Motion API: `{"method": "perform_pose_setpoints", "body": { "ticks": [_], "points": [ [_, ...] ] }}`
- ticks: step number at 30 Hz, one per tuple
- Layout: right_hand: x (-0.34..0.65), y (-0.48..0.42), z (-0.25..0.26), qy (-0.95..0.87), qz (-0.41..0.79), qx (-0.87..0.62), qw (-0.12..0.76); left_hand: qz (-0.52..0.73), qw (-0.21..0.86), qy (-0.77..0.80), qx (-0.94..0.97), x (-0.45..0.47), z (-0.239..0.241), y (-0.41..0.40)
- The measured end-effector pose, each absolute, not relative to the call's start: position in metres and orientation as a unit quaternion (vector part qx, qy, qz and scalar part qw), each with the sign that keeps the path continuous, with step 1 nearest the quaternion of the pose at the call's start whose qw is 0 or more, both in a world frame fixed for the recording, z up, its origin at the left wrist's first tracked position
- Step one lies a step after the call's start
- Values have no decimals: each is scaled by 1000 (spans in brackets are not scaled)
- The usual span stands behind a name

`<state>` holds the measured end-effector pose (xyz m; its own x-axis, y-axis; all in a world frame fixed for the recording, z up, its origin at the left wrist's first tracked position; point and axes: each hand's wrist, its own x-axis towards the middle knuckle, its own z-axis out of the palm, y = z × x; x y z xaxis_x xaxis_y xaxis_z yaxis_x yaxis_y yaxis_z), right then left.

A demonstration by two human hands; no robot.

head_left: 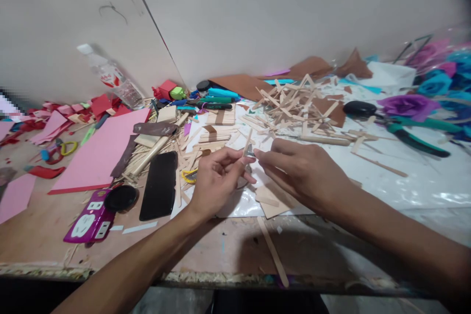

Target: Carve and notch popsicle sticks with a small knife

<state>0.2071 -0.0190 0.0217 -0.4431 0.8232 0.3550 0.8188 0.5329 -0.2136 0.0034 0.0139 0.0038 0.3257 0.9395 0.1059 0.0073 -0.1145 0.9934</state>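
Observation:
Between the thumb and fingers of my left hand (217,181) a short wooden craft stick (248,141) stands nearly upright. My right hand (301,169) comes in from the other side, its fingers pinched on a small grey metal piece (250,151), perhaps a blade, that touches or nearly touches the stick. Most of this piece is hidden by the fingertips. Beneath my hands lie a white sheet (235,210) and a flat wooden piece (275,201). Yellow-handled scissors (189,175) show partly behind my left hand.
A heap of craft sticks (294,103) lies behind my hands; green-handled pliers (415,132) are at right. To the left are a black phone (159,186), a purple power strip (91,216), pink foam sheets (103,147) and a plastic bottle (114,78). One stick (273,252) overhangs the front edge.

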Motion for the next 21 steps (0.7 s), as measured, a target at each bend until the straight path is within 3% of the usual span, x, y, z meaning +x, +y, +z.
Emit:
{"method": "perform_pose_setpoints", "body": {
  "ticks": [21],
  "points": [
    [204, -23, 23, -850, -22, -491, 190, 423, 581, 388, 577, 5, 0, 11]
  ]
}}
